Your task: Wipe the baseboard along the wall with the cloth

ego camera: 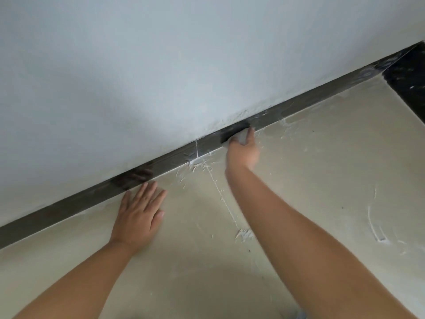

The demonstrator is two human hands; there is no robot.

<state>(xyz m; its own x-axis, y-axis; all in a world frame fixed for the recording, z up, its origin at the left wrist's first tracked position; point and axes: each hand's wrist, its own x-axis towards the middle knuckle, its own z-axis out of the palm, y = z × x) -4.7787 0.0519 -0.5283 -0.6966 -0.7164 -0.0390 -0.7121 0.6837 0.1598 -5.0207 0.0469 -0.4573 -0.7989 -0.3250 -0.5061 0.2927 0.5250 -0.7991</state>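
The right hand [243, 150] clamps the cloth [241, 137] mid-baseboard [299, 107], left hand [138, 215] flat on the floor [322, 180]; white smears beyond the cloth suggest wiping remains.

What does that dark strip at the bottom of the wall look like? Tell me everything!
The baseboard is a long, dark grey, glossy strip running slantwise where the pale wall meets the beige floor. A thin white joint line crosses it, and white smears dirty it, mostly toward the right. The right hand presses a grey cloth against it. The left hand lies flat on the floor just below it.
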